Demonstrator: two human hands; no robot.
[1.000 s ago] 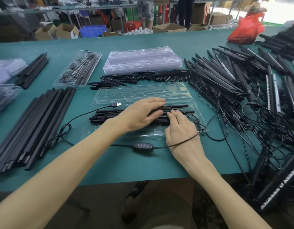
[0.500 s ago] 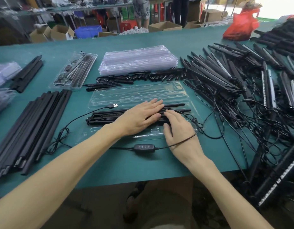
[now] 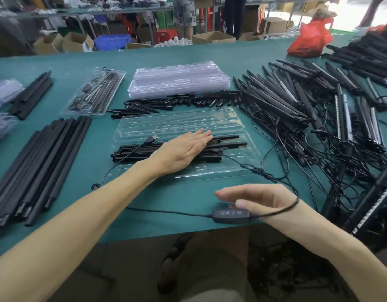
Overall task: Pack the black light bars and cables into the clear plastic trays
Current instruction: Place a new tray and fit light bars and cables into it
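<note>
An open clear plastic tray [image 3: 177, 125] lies in front of me on the green table. Several black light bars [image 3: 229, 144] lie in its near half. My left hand [image 3: 183, 151] presses flat on these bars, fingers straight. Near the table's front edge, my right hand [image 3: 260, 197] hovers with fingers stretched to the left, just above the black inline controller [image 3: 231, 214]. The thin black cable [image 3: 166, 212] loops round my right wrist and runs back to the tray. Its USB plug [image 3: 152, 138] rests on the bars by my left hand.
A stack of clear trays [image 3: 179, 79] sits behind, with small black spikes [image 3: 188, 101] in front of it. A packed tray [image 3: 94, 92] lies at back left. Black rods [image 3: 42, 160] lie left. A tangled pile of light bars and cables [image 3: 297, 110] fills the right. A red bag [image 3: 310, 40] lies far right.
My right hand has left the bars in the tray and drawn back to the near edge, above the controller. The left hand stays pressed on the bars.
</note>
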